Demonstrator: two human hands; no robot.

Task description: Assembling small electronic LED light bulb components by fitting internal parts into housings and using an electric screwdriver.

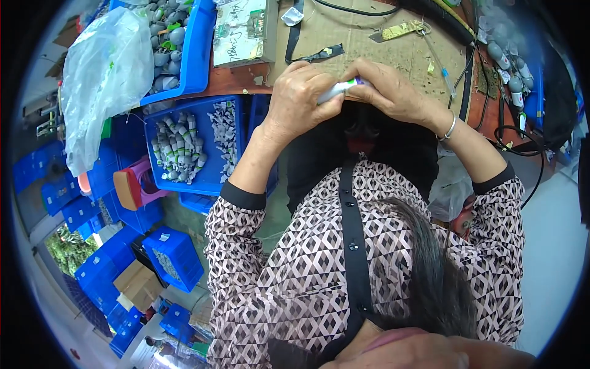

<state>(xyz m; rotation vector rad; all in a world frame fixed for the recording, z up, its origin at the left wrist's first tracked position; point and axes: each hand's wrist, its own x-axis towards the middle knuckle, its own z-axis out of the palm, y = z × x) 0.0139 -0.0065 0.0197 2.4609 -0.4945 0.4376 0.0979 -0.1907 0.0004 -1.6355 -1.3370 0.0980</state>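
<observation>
A small whitish, bottle-shaped piece (334, 93) with a green and purple end spans the gap between my two hands, over the table's near edge. My left hand (300, 97) has its fingers curled round the pale end. On the other end, the fingers of my right hand (393, 92) are closed in a pinch. My fingers cover parts of the piece, so its full shape is hidden. Beneath both hands lies a worn cardboard sheet (353, 35). Just beyond my left hand is a strip of black tape (324, 54).
Similar grey pieces fill a blue bin (198, 52) at the far left, partly under a clear plastic bag (107, 74). A lower blue tray (211, 171) holds more. A pale box (244, 34), a yellow strip (399, 29) and loose grey pieces (516, 92) lie on the table.
</observation>
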